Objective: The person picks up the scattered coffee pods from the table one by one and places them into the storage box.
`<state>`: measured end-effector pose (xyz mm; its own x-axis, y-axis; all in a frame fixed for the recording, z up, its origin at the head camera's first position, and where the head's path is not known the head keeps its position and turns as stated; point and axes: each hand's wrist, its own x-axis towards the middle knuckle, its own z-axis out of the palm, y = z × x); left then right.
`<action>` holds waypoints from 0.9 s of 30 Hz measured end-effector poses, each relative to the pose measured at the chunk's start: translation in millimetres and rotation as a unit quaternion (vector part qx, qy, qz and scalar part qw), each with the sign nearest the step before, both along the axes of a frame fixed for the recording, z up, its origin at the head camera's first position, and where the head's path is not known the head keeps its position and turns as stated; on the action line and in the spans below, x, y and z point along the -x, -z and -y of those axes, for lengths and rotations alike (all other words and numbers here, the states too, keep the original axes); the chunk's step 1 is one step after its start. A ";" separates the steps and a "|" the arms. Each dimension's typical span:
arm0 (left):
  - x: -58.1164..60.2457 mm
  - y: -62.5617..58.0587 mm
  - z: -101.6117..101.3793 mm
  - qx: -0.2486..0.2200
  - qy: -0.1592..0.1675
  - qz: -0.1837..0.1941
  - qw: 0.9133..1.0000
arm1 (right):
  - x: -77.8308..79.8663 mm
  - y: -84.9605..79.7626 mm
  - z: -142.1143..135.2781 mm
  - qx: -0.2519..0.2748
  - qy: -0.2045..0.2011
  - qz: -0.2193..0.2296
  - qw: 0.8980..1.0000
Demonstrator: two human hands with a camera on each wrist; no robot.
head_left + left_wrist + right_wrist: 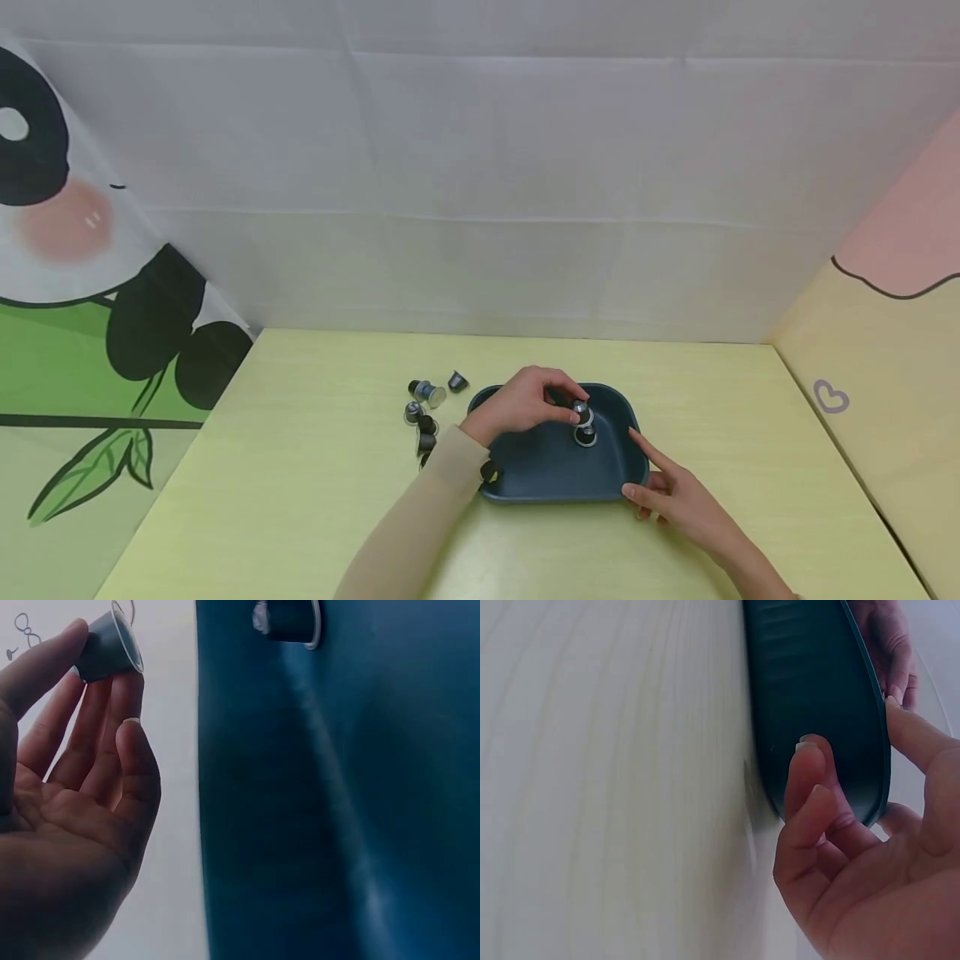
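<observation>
My left hand (528,404) pinches a dark coffee capsule (105,652) between thumb and fingertips, over the dark teal tray (540,492). In the head view the held capsule overlaps a second coffee capsule (585,437), which sits in the tray's right half. Another capsule (490,472), black with a yellow mark, shows at the tray's near left, partly behind the left sleeve. My right hand (678,496) grips the tray's near right corner, index finger on the side rim and thumb at the front. In the right wrist view its other fingers (810,776) curl against the tray's outer wall.
Left of the tray, several loose coffee capsules (426,425) lie in a rough column, partly hidden by the left forearm. One more capsule (457,382) lies near the tray's far left corner. A white cloth wall (480,275) rises behind the pale yellow table (300,467).
</observation>
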<state>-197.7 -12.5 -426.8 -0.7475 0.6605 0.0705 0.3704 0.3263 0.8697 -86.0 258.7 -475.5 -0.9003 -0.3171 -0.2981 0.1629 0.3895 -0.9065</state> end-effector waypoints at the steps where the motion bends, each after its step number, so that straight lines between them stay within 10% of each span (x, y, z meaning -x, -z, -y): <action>1: 0.3 2.6 -0.2 0.003 -0.001 0.004 1.000 | 0.0 0.3 0.0 0.001 0.000 0.001 1.000; 27: 10.3 31.5 -2.0 0.145 0.031 -0.016 0.989 | -1.5 1.8 -0.1 0.003 0.000 -0.011 1.000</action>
